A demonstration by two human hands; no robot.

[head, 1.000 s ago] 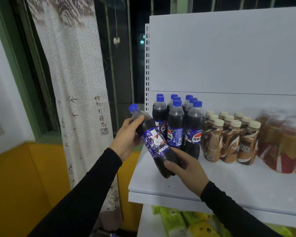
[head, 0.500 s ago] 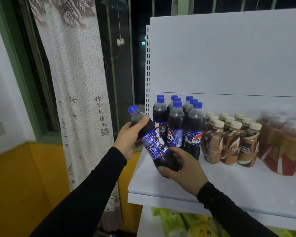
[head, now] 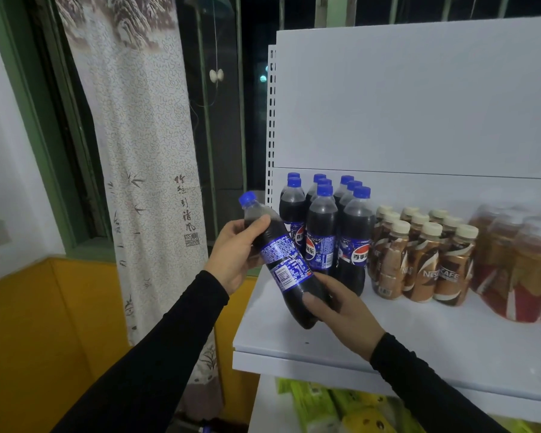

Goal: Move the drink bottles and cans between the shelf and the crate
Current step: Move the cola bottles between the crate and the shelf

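Left fingers: the left hand [head: 235,254] curls round the shoulder of the held cola bottle [head: 281,264]; the thumb lies across the front just below the neck, the other fingers are hidden behind it.
Right fingers: the right hand [head: 341,310] wraps the bottle's lower end; the thumb presses the dark base from the front, the fingers pass behind.
Held cola bottle: between the two hands, tilted, blue cap [head: 246,198] up and to the left, base down and to the right; the blue label faces the camera, barcode visible.
Position: the base hangs over the front left part of the white shelf [head: 450,345]; whether it touches the board cannot be told. The neck juts out past the shelf's left edge.
Neighbours: a standing cluster of cola bottles [head: 325,226] just behind the held one; right of them, rows of brown coffee bottles [head: 425,260], then a wrapped pack of amber drinks [head: 519,264].
Surroundings: patterned curtain [head: 138,151] to the left; yellow-green packets [head: 325,407] on the shelf below.
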